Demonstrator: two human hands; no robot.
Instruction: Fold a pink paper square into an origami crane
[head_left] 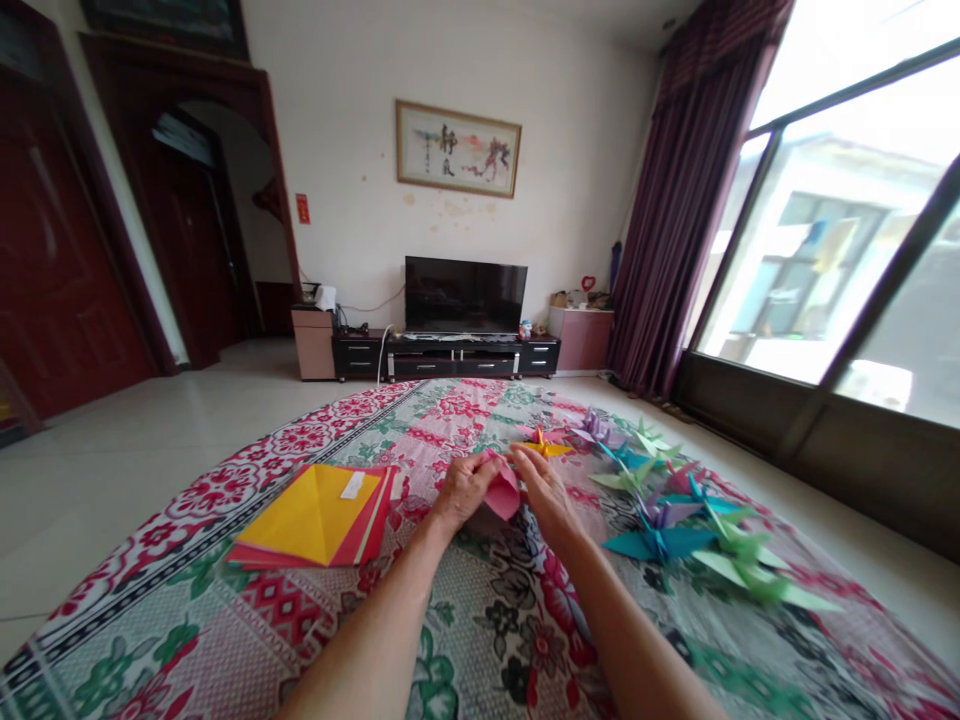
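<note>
Left hand (465, 491) pinches folded pink origami paper (503, 496), long axis roughly bodyward; right hand (545, 490), fingers loosely extended, sits just right of it, contact unclear.

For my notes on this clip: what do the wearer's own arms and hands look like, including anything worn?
Both forearms are bare, with no sleeve, watch or bracelet in view. The left hand and right hand are ungloved; no markings or cables show.
</note>
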